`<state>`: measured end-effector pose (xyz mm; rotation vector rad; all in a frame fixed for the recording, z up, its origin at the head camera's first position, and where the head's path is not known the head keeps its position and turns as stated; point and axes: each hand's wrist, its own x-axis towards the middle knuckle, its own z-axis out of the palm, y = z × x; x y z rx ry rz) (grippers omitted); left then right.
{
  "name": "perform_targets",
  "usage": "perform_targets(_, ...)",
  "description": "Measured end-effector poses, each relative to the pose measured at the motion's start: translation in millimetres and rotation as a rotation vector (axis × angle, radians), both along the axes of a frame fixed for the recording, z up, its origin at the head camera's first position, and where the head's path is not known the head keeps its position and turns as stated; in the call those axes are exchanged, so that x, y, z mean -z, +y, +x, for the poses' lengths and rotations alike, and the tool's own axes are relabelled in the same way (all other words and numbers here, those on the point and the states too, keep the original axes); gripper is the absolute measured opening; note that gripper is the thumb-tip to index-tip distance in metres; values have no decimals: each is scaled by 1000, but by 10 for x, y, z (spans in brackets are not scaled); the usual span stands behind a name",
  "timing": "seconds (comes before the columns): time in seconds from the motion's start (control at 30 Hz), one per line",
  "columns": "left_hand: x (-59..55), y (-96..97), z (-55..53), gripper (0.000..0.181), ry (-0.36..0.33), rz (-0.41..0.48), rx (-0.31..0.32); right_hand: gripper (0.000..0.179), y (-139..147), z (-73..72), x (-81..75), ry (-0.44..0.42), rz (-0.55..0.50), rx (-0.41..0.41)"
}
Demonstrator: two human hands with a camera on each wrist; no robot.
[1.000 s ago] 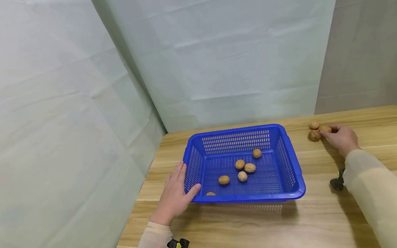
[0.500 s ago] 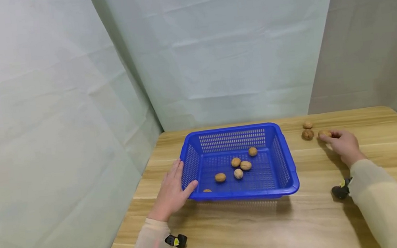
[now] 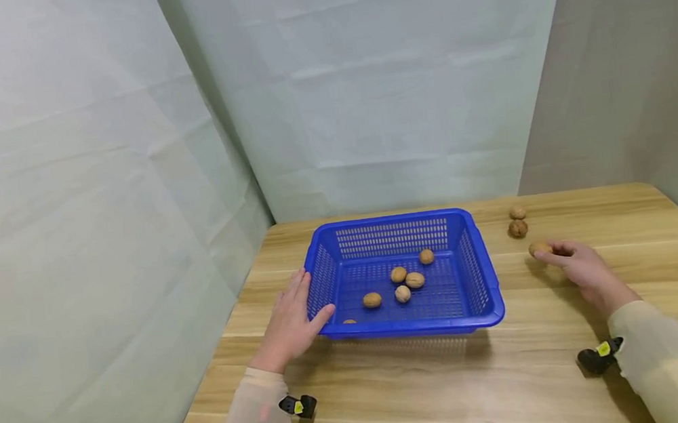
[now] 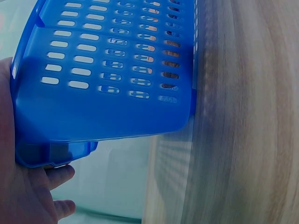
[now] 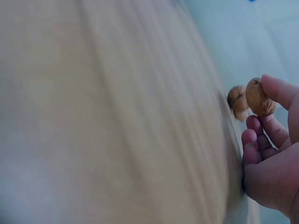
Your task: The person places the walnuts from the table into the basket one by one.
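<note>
Between thumb and fingers my right hand (image 3: 582,271) pinches a walnut (image 3: 540,248), to the right of the basket. The right wrist view shows this walnut (image 5: 259,97) at the fingertips, with other walnuts (image 5: 238,102) blurred behind it. My left hand (image 3: 290,322) rests at the left front corner of a blue plastic basket (image 3: 411,328), thumb on the rim and straight fingers along its left side. Several walnuts lie loose on the basket floor, among them one walnut (image 3: 372,299) toward the front left.
Two more walnuts, a darker walnut (image 3: 518,228) and a lighter walnut (image 3: 517,213), lie on the wooden table (image 3: 406,396) at the back right. Pale cloth (image 3: 389,97) hangs behind the table and along its left side.
My right hand has drawn a walnut away from the two others, toward the front of the table. The left hand stays at the basket. The head view has shifted slightly.
</note>
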<state>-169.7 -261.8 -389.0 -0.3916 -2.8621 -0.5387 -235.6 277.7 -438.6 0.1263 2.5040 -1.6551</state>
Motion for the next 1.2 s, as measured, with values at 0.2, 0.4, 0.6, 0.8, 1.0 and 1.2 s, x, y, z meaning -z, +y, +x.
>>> perform_targets(0.2, 32, 16, -5, 90, 10, -12, 14, 83, -186, 110, -89, -2, -6, -53)
perform_targets(0.4, 16, 28, -6, 90, 15, -3, 15, 85, -465, 177, -407, 59, -54, -115)
perform_targets(0.6, 0, 24, -15, 91, 9, -15, 4, 75, -775, 237, -852, 170, -26, -174)
perform_targets(0.8, 0, 14, 1, 91, -2, -14, 3, 59, -1053, 240, -1161, 232, -19, -256)
perform_targets(1.0, -10, 11, 16, 90, -3, -14, -2, 51, -1404, 171, -1345, 246, -47, -324)
perform_targets(1.2, -6, 6, 10, 90, 13, -12, 3, 52, -1780, 120, -1536, 232, -19, -427)
